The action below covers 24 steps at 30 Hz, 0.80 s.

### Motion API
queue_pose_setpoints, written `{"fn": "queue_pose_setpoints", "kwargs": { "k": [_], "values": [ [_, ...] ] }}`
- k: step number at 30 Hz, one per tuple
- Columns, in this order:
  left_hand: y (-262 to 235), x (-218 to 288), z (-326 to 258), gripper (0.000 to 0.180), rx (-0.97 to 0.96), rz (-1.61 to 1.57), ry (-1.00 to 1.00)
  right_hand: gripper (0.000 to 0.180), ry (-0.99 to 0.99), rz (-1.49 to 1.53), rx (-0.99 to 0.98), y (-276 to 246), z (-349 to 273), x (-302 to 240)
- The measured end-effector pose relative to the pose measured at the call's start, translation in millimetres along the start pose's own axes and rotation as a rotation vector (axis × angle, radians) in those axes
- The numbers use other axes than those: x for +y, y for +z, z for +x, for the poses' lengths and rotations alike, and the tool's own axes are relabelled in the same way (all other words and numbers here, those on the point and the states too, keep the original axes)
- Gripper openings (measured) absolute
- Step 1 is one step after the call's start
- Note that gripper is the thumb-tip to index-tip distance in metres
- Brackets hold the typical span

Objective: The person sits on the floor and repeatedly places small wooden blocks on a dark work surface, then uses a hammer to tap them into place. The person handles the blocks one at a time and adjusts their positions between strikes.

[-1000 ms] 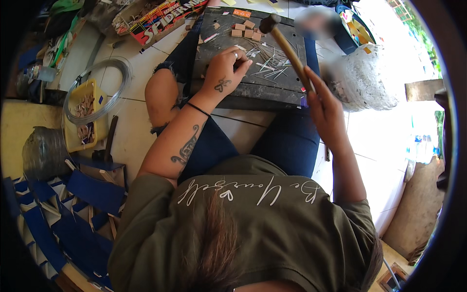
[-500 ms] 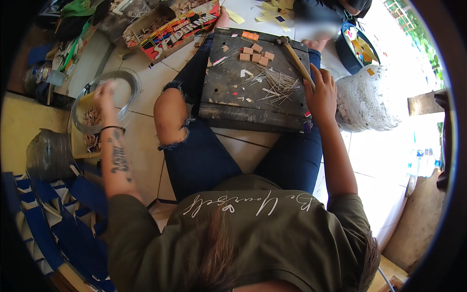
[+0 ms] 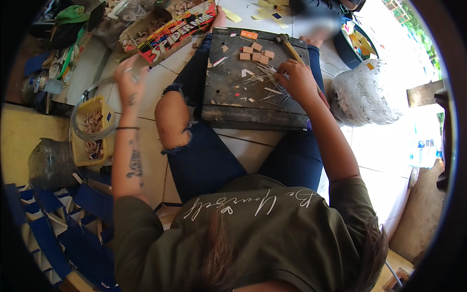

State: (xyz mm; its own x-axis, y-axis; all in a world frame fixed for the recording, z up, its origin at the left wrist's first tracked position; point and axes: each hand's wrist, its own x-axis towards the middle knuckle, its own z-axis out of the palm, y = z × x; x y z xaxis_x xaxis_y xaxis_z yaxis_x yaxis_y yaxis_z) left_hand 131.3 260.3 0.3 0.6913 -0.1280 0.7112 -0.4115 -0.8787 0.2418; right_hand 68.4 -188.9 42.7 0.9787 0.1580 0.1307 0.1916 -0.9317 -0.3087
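Note:
My left hand (image 3: pixel 130 82) is raised between the open cardboard box (image 3: pixel 176 30) and the wire coil (image 3: pixel 78 119), slightly blurred, fingers apart with nothing visible in them. On the dark, worn work block (image 3: pixel 228 104) between my legs, my right hand (image 3: pixel 300 82) bends its fingers down at the right side of a pile of thin straight metal wire pieces (image 3: pixel 266 80). Its fingertips are drawn together; what they pinch is too small to make out. Several small wooden blocks (image 3: pixel 256 56) lie grouped behind the pile. A hammer (image 3: pixel 293 51) rests along the block's right edge, its handle partly behind my right hand.
A yellow basket (image 3: pixel 99 158) of small wooden pieces stands at left, with blue-and-white folded pieces (image 3: pixel 73 233) below it. To the right are a wrapped white bundle (image 3: pixel 360 95) and a dark tub (image 3: pixel 346 51) of yellow scraps. Another person (image 3: pixel 323 12) sits at the far side.
My left hand has moved from over the wire coil and yellow basket, up and right toward the cardboard box. My right hand has left the hammer handle and shifted left onto the wire pile.

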Motion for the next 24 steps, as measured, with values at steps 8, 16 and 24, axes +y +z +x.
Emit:
{"fn": "queue_pose_setpoints", "kwargs": {
  "k": [8,16,24],
  "values": [
    [85.9,191.3,49.8,0.026,-0.341,-0.266,0.242,0.011,-0.212,0.148,0.129,-1.4,-5.3,9.9],
    [85.0,194.7,46.2,0.021,-0.425,-0.38,0.122,0.013,-0.102,0.286,-0.03,-10.8,-1.6,16.3],
    [54.5,234.5,12.6,0.018,-0.375,-0.914,-0.141,0.022,0.226,1.105,0.015,-12.8,-14.4,24.6]
  ]
}}
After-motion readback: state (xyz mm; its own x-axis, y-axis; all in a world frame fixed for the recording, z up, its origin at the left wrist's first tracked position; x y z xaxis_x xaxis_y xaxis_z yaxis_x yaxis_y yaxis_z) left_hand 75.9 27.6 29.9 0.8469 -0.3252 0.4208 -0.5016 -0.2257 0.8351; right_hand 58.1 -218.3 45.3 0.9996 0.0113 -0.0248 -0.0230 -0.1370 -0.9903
